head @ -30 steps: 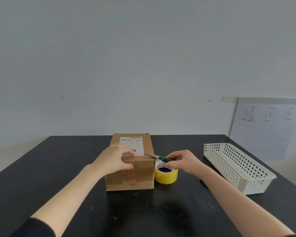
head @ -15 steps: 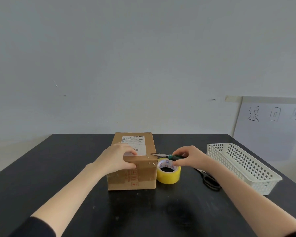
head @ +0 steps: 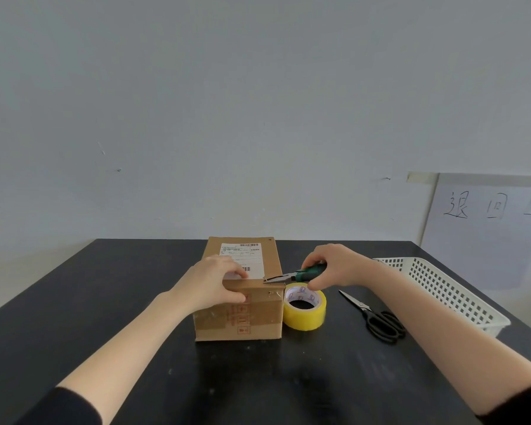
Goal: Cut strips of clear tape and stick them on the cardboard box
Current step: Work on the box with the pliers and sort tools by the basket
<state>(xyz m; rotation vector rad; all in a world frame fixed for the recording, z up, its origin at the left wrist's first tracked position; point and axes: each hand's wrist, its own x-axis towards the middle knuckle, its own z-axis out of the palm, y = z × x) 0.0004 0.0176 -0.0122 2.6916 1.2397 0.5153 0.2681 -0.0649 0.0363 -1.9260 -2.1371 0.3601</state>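
Observation:
A brown cardboard box (head: 252, 317) with a white shipping label on top stands mid-table. My left hand (head: 210, 282) grips its near top edge, fingers curled over the top and thumb on the front face. My right hand (head: 337, 268) holds green-handled needle-nose pliers (head: 295, 275), whose tip touches the box's near right top corner. A yellowish roll of tape (head: 304, 306) lies flat against the box's right side, just below the pliers. Old clear tape crosses the box's front.
Black scissors (head: 377, 320) lie shut on the black table (head: 105, 302) to the right of the roll. A white plastic basket (head: 448, 292) sits at the right edge. A white sheet with handwriting leans against the wall behind it.
My right hand has lifted and drawn back to the right with the pliers, uncovering the scissors on the table. The left hand stays on the box.

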